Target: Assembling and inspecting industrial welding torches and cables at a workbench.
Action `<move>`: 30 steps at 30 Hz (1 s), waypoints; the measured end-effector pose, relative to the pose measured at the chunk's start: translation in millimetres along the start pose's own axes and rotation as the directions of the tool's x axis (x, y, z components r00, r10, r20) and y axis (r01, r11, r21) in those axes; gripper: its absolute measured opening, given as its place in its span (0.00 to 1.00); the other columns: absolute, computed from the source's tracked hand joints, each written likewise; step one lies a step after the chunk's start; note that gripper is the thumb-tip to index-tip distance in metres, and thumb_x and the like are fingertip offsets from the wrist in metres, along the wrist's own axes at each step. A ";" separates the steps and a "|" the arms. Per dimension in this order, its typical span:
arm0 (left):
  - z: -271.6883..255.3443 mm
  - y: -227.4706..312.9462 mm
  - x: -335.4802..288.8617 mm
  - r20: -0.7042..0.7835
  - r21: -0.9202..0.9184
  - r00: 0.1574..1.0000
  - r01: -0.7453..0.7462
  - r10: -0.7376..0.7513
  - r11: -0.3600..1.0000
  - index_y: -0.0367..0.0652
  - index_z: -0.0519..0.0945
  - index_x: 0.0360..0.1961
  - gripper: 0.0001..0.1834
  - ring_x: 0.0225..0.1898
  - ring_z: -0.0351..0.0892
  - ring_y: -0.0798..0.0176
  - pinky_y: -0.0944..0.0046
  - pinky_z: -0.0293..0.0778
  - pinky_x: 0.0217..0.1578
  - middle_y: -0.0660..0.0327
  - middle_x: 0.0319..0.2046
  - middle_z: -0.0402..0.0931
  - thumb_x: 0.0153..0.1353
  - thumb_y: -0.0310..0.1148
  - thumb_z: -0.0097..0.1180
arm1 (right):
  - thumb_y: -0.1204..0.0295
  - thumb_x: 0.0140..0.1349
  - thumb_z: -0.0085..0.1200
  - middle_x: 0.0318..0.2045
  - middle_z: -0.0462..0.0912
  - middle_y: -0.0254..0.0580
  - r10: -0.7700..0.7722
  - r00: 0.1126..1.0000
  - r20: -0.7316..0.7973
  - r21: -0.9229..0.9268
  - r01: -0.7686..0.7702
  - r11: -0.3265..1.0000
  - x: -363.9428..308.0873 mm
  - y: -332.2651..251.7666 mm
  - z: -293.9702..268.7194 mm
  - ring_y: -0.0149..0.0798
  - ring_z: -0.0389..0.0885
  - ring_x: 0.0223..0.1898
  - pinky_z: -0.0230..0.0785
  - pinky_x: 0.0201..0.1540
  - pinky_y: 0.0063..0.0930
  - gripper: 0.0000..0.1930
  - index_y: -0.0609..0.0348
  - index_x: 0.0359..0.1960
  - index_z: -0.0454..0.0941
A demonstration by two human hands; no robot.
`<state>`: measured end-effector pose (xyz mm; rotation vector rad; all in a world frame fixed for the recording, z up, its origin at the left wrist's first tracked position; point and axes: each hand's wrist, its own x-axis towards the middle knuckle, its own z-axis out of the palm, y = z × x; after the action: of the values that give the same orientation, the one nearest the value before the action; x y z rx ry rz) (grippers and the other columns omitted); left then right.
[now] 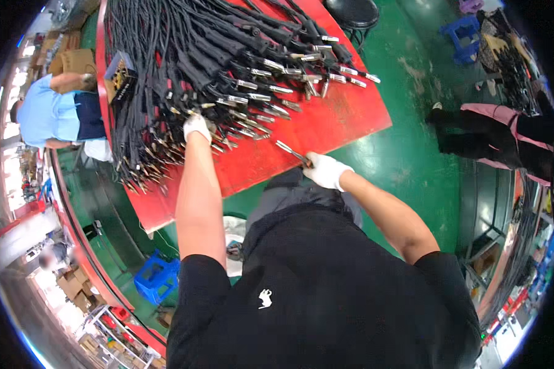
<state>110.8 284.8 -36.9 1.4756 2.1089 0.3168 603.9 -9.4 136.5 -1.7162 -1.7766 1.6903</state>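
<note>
A thick heap of black cables (191, 49) lies across the red table (351, 123), with silver and brass metal plugs at the near ends. My left hand (196, 127), in a white glove, reaches into the brass-tipped ends; its fingers are bent together on a cable end, partly hidden. Beside the table's near edge, my right hand (325, 171), also gloved in white, is closed around a slim tool (292, 152) with a bright metal shaft. The tool points left toward the plugs, apart from them; its exact kind is unclear.
A small open box (120, 77) of brass parts sits on the cables at the left. A black round stool (353, 13) stands behind the table, a blue stool (157, 278) at lower left. One person (49, 114) is at left, another (498, 138) at right.
</note>
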 end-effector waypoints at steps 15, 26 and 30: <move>47.7 62.7 -304.8 -0.067 -0.903 0.985 0.009 -0.161 0.430 0.42 0.79 0.44 0.08 0.41 0.79 0.67 0.68 0.77 0.42 0.64 0.39 0.79 0.74 0.33 0.52 | 0.58 0.64 0.54 0.53 0.82 0.58 0.204 0.954 0.220 -0.124 -0.181 0.976 29.7 15.3 2.8 0.55 0.80 0.56 0.70 0.58 0.41 0.27 0.61 0.61 0.73; 51.5 108.9 -285.3 -0.057 -0.809 0.994 0.011 -0.097 0.587 0.38 0.78 0.47 0.10 0.29 0.76 0.68 0.67 0.77 0.33 0.63 0.31 0.76 0.73 0.33 0.50 | 0.57 0.66 0.53 0.53 0.82 0.60 0.084 0.980 0.181 -0.030 -0.080 0.996 61.3 -31.5 32.7 0.56 0.80 0.56 0.69 0.60 0.41 0.27 0.61 0.62 0.72; 36.0 123.1 -247.0 -0.033 -0.879 0.971 0.085 -0.239 0.470 0.36 0.78 0.46 0.12 0.32 0.79 0.63 0.60 0.79 0.38 0.60 0.32 0.76 0.72 0.35 0.51 | 0.57 0.66 0.53 0.54 0.81 0.60 0.078 0.985 0.152 -0.037 -0.074 0.997 78.0 -44.1 39.1 0.58 0.79 0.57 0.69 0.61 0.42 0.27 0.60 0.62 0.72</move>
<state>291.1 99.0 65.5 0.6094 1.6773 1.2611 522.9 39.9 112.4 -1.7305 -1.8319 1.8829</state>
